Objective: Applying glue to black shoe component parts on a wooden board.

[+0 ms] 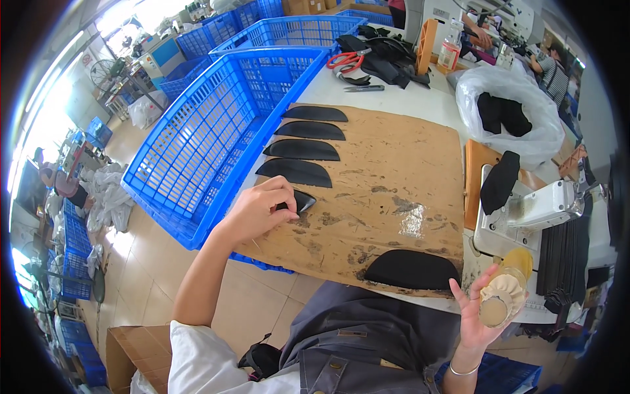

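My left hand [258, 209] pinches a black half-moon fabric piece [304, 201] at the left side of a glue-stained cardboard sheet [400, 151]; the hand covers most of this piece. Beyond it, several like pieces [295, 173] lie in a column, flat edges toward me. One more half-moon piece [412, 269] rests at the sheet's near right corner, beside my right hand [474, 320]. That hand is wrapped round a see-through bottle [518, 261] with yellowish contents and a pale, wrinkled part at the end facing me.
A blue plastic crate [190, 138] stands against the table's left edge. Red-handled scissors [348, 60] and black scraps are at the back. To the right are a plastic bag of black pieces [505, 115] and a white sewing machine [548, 209]. Other people work at far right.
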A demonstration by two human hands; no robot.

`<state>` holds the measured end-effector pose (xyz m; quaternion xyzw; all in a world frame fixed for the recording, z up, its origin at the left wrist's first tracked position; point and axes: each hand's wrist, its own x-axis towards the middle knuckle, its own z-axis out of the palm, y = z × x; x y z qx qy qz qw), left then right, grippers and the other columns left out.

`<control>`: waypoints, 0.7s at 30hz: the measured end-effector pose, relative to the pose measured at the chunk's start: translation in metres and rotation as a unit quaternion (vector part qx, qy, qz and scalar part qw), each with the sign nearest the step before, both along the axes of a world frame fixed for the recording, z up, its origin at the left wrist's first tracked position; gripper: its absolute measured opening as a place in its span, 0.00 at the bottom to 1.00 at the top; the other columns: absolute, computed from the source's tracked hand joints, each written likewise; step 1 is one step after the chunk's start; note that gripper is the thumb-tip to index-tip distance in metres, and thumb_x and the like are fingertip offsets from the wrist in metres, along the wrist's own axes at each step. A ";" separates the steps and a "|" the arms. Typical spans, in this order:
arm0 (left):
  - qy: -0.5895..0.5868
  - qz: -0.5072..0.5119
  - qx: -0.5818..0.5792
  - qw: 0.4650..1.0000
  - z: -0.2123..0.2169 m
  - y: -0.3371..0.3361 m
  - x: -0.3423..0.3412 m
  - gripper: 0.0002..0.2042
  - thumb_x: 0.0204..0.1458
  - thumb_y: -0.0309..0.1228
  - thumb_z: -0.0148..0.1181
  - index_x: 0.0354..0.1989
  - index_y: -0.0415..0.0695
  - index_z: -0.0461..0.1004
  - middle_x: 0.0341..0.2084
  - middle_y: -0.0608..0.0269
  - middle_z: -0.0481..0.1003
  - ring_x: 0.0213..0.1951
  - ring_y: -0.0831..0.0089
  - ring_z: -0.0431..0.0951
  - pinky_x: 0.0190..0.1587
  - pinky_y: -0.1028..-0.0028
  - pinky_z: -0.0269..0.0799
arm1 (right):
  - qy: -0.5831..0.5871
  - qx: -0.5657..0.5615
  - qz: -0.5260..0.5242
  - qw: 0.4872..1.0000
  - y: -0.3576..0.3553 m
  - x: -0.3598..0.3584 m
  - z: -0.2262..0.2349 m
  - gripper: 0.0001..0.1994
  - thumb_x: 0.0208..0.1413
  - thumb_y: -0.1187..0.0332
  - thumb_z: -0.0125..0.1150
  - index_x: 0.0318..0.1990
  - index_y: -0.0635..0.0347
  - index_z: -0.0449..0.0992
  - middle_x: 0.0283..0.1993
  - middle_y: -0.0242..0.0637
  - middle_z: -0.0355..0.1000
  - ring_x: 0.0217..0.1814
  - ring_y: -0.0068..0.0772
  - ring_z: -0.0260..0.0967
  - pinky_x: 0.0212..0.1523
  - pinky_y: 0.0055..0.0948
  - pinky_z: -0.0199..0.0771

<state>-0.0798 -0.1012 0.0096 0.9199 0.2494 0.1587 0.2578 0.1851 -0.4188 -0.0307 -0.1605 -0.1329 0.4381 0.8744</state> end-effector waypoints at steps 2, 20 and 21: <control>0.021 0.037 -0.011 0.999 0.004 -0.002 0.002 0.09 0.41 0.31 0.65 0.24 0.44 0.70 0.30 0.67 0.69 0.27 0.72 0.71 0.30 0.74 0.68 | 0.000 0.000 -0.001 1.000 0.000 0.000 0.000 0.32 0.52 0.36 0.43 0.59 0.44 0.61 0.59 0.35 0.61 0.56 0.35 0.65 0.61 0.71 0.36; -0.195 -0.133 0.192 0.953 -0.051 -0.111 0.040 0.19 0.40 0.25 0.65 0.44 0.43 0.72 0.39 0.62 0.75 0.41 0.67 0.74 0.43 0.69 0.71 | -0.421 -0.249 -0.098 0.867 0.048 -0.018 0.050 0.37 0.45 0.48 0.62 0.58 0.61 0.57 0.54 0.52 0.63 0.54 0.40 0.66 0.52 0.36 0.68; -0.208 -0.131 0.204 0.948 -0.054 -0.111 0.039 0.19 0.40 0.26 0.65 0.44 0.42 0.72 0.38 0.62 0.75 0.40 0.67 0.74 0.43 0.70 0.72 | -0.465 -0.226 -0.075 0.853 0.057 -0.022 0.058 0.36 0.44 0.55 0.65 0.58 0.62 0.56 0.53 0.51 0.63 0.53 0.39 0.65 0.51 0.35 0.69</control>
